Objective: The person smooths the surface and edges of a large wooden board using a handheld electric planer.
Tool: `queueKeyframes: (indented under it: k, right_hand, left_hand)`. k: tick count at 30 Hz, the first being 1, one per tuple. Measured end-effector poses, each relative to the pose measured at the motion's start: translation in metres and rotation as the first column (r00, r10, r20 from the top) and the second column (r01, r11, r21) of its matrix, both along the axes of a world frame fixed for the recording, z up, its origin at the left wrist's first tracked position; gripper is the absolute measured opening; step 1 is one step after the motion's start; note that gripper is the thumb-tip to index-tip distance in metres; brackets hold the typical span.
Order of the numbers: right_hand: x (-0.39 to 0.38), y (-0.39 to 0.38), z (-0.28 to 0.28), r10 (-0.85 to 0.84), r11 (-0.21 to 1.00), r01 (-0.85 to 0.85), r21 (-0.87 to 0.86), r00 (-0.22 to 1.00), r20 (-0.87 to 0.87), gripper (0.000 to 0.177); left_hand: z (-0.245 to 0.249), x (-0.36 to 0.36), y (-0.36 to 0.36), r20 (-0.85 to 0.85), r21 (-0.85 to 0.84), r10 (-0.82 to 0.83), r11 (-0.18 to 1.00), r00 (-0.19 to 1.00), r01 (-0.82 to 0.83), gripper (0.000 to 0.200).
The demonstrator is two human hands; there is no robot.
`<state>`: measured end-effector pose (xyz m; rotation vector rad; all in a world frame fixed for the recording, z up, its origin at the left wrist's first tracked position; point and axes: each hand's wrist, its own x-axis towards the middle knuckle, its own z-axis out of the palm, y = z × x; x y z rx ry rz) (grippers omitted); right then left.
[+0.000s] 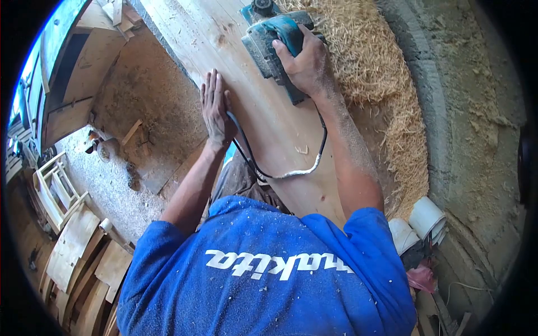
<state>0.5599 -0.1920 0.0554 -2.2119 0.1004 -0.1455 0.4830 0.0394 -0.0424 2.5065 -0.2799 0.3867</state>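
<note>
My right hand (pixel 307 66) is wrapped round the handle of a teal electric planer (pixel 262 49), which rests on a long pale wooden board (pixel 263 131). Dust and fine shavings cling to my right forearm. Flat on the board's left side lies my left hand (pixel 216 109), fingers stretched out and pointing away from me. The planer's black power cord (pixel 242 140) loops back toward me and passes by my left wrist; a stretch of it is wrapped in white tape (pixel 302 171). The planer's underside is hidden against the board.
A deep heap of wood shavings (pixel 364 50) lies along the board's right side, beside a rough wall (pixel 459 112). Wood pieces (pixel 84 263) are stacked at lower left, near a small wooden frame (pixel 59 187). Rolled white material (pixel 426 217) stands at right. Sawdust covers the floor (pixel 140 89).
</note>
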Motion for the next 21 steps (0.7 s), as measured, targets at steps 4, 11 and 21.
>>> queueKeyframes:
  k: [4,11,21]
  right_hand:
    - [0.054,0.023,-0.010,0.023,0.999,-0.026,0.030,0.994,0.106,0.041]
    - [0.169,0.073,0.006,0.016,1.000,-0.013,-0.026,0.990,0.142,0.050]
    - [0.297,0.127,0.015,0.025,0.997,-0.024,-0.068,1.000,0.014,0.048]
  left_hand:
    - [0.001,-0.001,0.001,-0.050,-0.008,-0.005,1.000,0.999,0.004,0.047]
    - [0.003,0.000,0.007,-0.109,-0.042,-0.038,0.999,0.993,0.034,0.049]
    - [0.019,0.007,0.020,-0.240,-0.139,-0.171,0.980,0.956,0.140,0.065]
